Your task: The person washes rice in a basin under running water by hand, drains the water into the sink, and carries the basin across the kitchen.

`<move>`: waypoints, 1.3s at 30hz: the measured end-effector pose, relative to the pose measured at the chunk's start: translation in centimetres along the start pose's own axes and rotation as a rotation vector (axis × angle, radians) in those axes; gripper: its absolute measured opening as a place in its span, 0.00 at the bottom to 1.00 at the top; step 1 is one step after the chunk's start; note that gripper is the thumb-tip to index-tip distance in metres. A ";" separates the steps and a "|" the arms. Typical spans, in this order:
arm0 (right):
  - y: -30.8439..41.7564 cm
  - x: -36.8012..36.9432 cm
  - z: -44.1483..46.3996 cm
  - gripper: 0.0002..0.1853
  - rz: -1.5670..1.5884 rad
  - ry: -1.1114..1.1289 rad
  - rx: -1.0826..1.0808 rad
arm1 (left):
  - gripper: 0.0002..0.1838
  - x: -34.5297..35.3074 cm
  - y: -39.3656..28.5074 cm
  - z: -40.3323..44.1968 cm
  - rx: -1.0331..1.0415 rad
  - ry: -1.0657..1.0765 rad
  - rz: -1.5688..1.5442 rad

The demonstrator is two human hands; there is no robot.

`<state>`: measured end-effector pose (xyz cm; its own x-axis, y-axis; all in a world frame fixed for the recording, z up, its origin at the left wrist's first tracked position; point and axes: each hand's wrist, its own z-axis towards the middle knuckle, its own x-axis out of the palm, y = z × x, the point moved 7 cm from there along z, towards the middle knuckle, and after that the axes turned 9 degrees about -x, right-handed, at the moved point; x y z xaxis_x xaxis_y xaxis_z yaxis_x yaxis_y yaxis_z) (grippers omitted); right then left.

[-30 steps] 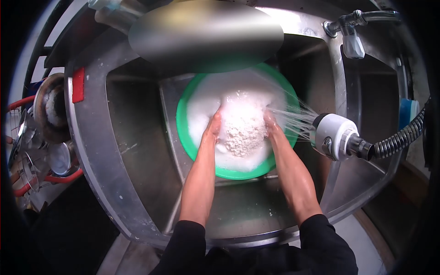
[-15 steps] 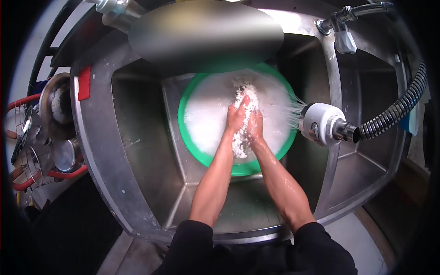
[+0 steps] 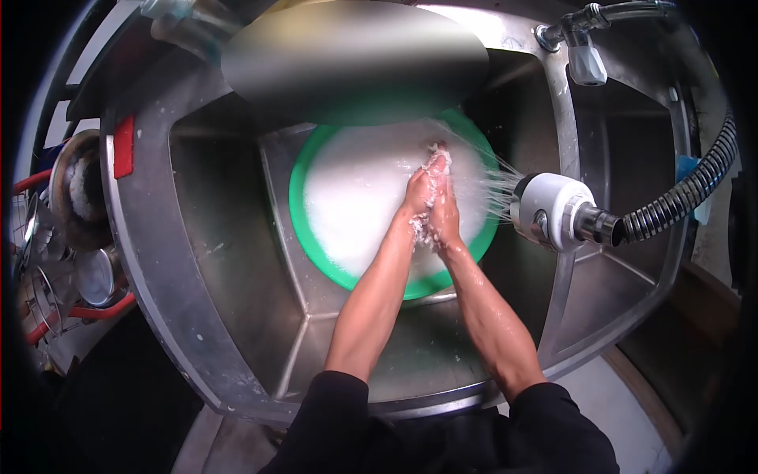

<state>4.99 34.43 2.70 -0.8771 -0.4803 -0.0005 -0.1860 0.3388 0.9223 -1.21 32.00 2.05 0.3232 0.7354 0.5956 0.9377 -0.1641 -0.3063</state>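
Observation:
A round green basin (image 3: pixel 298 207) full of cloudy white water (image 3: pixel 355 213) stands in the sink. Over the water my left hand (image 3: pixel 421 191) and my right hand (image 3: pixel 447 212) are pressed palm to palm, with wet white rice (image 3: pixel 424 231) squeezed between them. Grains stick out past the fingertips and hang below the wrists. Both hands are closed on the rice, and their inner sides are hidden. To the right of the hands, a white spray head (image 3: pixel 549 210) shoots thin jets of water into the basin.
The spray head hangs on a ribbed metal hose (image 3: pixel 671 205). A tap (image 3: pixel 586 59) is at the back right, beside a second sink bay (image 3: pixel 608 284). At the left are a red strip (image 3: pixel 124 148) on the sink rim and a rack with pans (image 3: pixel 99 276). A blurred oval covers the top.
My hands have come closer together over the basin, and less rice shows between them. The whole view has shifted slightly, with the basin now further left.

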 end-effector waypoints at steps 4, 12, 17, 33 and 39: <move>0.2 -1.6 3.0 0.39 0.351 -0.026 0.306 | 0.32 1.4 1.4 -1.7 0.032 0.018 0.148; 0.0 -1.8 2.6 0.41 0.222 0.102 0.103 | 0.37 2.1 2.2 3.0 0.189 0.024 0.310; -2.9 -2.6 2.7 0.42 0.529 0.034 0.422 | 0.35 2.2 0.8 1.7 0.145 0.117 0.282; -4.0 -3.1 0.8 0.33 -0.799 0.240 0.279 | 0.42 -9.8 -2.5 -7.4 0.119 -0.501 0.694; -5.1 0.3 2.1 0.37 0.336 0.051 0.497 | 0.38 -7.9 -3.8 -4.3 0.114 -0.389 0.440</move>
<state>4.79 34.24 -2.86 -0.9036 -0.3157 0.2895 -0.0979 0.8102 0.5779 -6.82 23.97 1.75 0.5875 0.8047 0.0853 0.6997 -0.4522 -0.5532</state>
